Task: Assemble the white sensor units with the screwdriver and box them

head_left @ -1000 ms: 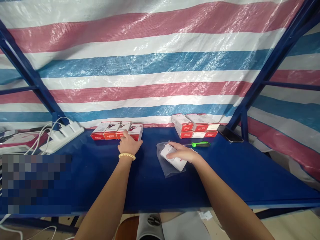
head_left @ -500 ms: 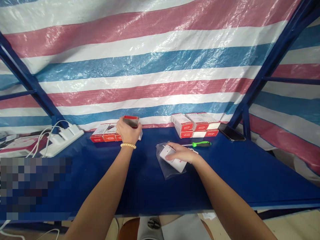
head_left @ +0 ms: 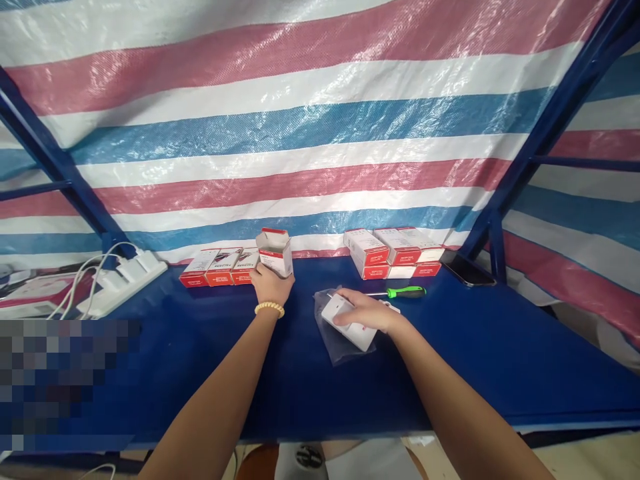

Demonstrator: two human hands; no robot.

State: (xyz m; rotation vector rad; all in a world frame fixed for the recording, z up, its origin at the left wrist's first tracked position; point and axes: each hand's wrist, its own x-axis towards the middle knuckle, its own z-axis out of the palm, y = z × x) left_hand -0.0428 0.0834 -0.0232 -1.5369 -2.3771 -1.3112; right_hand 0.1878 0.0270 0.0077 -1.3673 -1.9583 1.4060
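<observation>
White device (head_left: pixel 361 339) unmoved, over clear bag (head_left: pixel 334 345) on blue surface (head_left: pixel 340 397); right hand (head_left: pixel 369 311) curled closed round it. Farther off, left hand (head_left: pixel 273 285) grips small box (head_left: pixel 276 262), just pulled from its row and turned mouth-up, flap open: both items now held. Left of it, three boxes (head_left: pixel 220 267) remain.

Place: makeshift workshop | blue metal-framed workbench (head_left: pixel 345 403) is screened by red-white-blue striped plastic sheeting (head_left: pixel 300 160) | red-and-white cardboard boxes (head_left: pixel 367 245) are stacked | green-and-black-handled screwdriver (head_left: pixel 406 292) is laid out
</observation>
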